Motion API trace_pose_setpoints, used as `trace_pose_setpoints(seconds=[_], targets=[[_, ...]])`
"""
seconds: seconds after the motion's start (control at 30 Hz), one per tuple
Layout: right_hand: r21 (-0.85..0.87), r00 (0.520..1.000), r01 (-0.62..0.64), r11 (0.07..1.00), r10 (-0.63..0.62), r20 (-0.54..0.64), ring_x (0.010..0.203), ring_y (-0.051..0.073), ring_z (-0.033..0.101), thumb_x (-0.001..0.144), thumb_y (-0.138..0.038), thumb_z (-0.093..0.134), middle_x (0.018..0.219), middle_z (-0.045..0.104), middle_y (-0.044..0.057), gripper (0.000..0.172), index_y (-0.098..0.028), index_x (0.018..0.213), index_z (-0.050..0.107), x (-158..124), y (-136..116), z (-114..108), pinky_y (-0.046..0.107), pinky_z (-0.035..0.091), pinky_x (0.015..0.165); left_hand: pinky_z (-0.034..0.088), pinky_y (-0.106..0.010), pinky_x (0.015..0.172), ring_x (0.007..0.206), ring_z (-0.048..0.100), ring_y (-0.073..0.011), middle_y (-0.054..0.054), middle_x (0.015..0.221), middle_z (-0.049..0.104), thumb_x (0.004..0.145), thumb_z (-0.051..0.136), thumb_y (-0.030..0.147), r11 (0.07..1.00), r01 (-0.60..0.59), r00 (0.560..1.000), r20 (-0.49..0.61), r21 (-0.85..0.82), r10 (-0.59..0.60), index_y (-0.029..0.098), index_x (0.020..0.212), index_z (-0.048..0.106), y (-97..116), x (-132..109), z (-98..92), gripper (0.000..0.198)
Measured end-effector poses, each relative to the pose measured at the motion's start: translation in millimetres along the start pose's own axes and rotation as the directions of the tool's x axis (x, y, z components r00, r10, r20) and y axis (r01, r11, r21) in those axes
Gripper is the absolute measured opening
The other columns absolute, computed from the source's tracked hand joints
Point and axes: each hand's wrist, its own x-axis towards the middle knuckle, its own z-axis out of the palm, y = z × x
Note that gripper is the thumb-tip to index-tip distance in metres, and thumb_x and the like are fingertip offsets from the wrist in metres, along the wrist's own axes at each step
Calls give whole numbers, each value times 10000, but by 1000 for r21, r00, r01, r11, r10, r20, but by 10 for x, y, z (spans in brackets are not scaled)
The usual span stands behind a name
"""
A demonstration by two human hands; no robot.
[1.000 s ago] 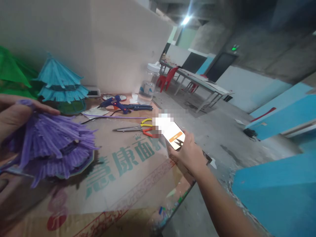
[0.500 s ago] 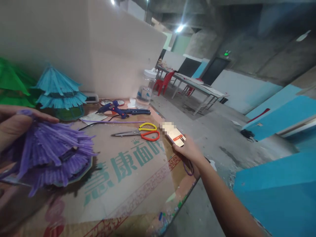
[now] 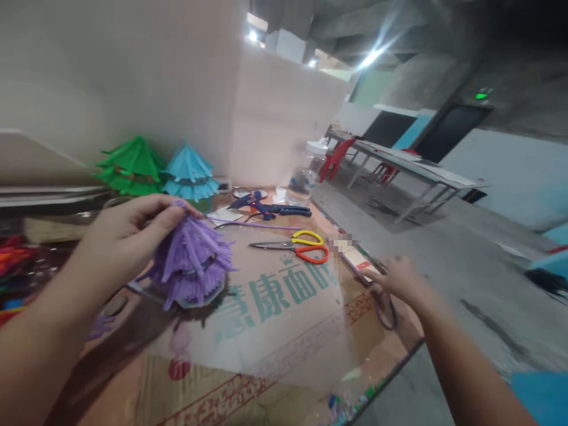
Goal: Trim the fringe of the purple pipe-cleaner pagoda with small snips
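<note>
My left hand (image 3: 128, 234) pinches the top of a purple fringed paper tree (image 3: 190, 263) and holds it just above the cardboard-covered table (image 3: 275, 331). My right hand (image 3: 399, 281) rests at the table's right edge, against the near end of a phone (image 3: 355, 259) that lies flat there. Its fingers are smeared by motion, so I cannot make out its grip. A purple loop (image 3: 387, 310) lies under that hand.
Yellow and orange scissors (image 3: 299, 247) lie mid-table, with a blue glue gun (image 3: 257, 204) and a purple strand behind them. A green tree (image 3: 131, 165), a blue tree (image 3: 190, 174) and a clear jar (image 3: 306, 171) stand by the wall. Beyond are concrete floor and a long table with red chairs (image 3: 337, 157).
My right hand has lowered the phone from the air onto the table's right edge. My left hand has kept hold of the purple tree. The view has swung left.
</note>
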Motion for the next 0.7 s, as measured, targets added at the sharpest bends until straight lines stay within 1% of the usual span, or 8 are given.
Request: trace_pose_setpoints(seconds=[0.07,0.13,0.2,0.27,0.37,0.47,0.57,0.7], targets=[[49,989,25,999,-17,-146,900,377,660,933,-524,415,1061,610,268,564,-58,1160,635,-54,-174,-75,493,517,794,453,-225,531,639,599,-155,-36,804,728,855,616,539,1000,-8,999,34,-12,9,181,907,730,-33,-22,-17,379],[185,949,253,950,-208,-236,878,339,639,974,-482,281,933,624,218,568,-76,1108,654,-130,-482,-193,463,513,798,467,-229,580,701,613,-162,-42,865,734,879,590,535,999,-48,997,66,-15,49,192,925,726,-50,-19,-25,372],[331,859,499,801,-408,-308,863,301,628,975,-510,303,903,632,164,533,-128,1105,652,-255,-894,-347,422,509,789,481,-241,592,706,619,-169,-49,894,735,876,583,560,996,-73,995,64,-58,77,197,931,721,-56,1,-29,393],[478,781,621,622,-545,-306,746,239,608,997,-496,319,828,626,95,472,-168,1126,632,-425,-1344,-513,362,501,720,491,-252,590,702,622,-179,-56,874,731,861,594,584,991,-78,994,62,-109,85,199,921,720,-65,31,-39,411],[659,682,652,376,-671,-292,678,199,576,1024,-496,297,712,576,37,459,-181,1020,631,-679,-1938,-708,326,475,688,503,-264,583,677,623,-184,-64,805,719,790,659,631,968,-123,991,22,-219,131,196,830,718,-89,78,-71,441],[782,594,603,155,-742,-310,950,222,600,1040,-465,282,841,598,65,435,-191,1009,619,-817,-2324,-773,344,456,845,524,-280,594,654,634,-183,-62,770,716,762,707,611,937,-129,991,-29,-326,127,199,800,701,-98,102,-107,414],[851,569,519,75,-773,-279,987,216,574,1027,-456,351,896,591,67,361,-191,1019,596,-797,-2494,-715,331,445,829,544,-279,633,694,661,-186,-59,784,725,759,730,582,917,-117,993,-60,-382,101,199,792,689,-76,93,-125,387],[866,568,491,100,-790,-231,825,190,555,1007,-417,407,830,570,41,281,-193,924,556,-678,-2478,-596,298,430,701,546,-267,606,666,660,-177,-49,775,726,744,758,557,889,-97,995,-69,-447,74,201,785,683,-41,70,-120,367]])
